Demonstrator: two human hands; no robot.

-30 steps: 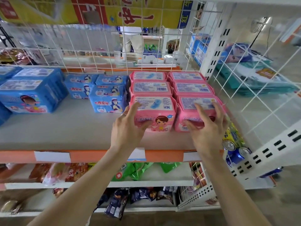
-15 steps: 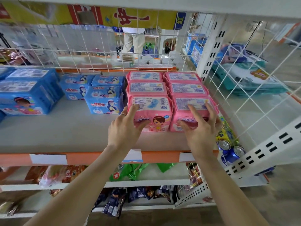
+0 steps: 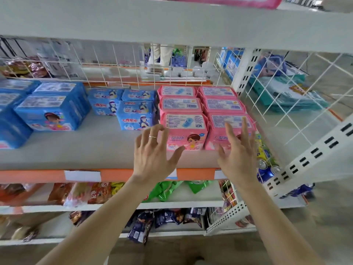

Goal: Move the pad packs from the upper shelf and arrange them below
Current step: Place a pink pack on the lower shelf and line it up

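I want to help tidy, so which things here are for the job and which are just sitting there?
For the job: pink pad packs, in two rows; the shelf under them; left hand and right hand, both open by the front packs.

Just sitting there: big blue packs; small blue packs; drink cans; snack bags; green bags.

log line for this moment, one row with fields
left hand: open, at front-left pink pack | right hand: open, at front-right pink pack | held: nothing | both packs standing on shelf
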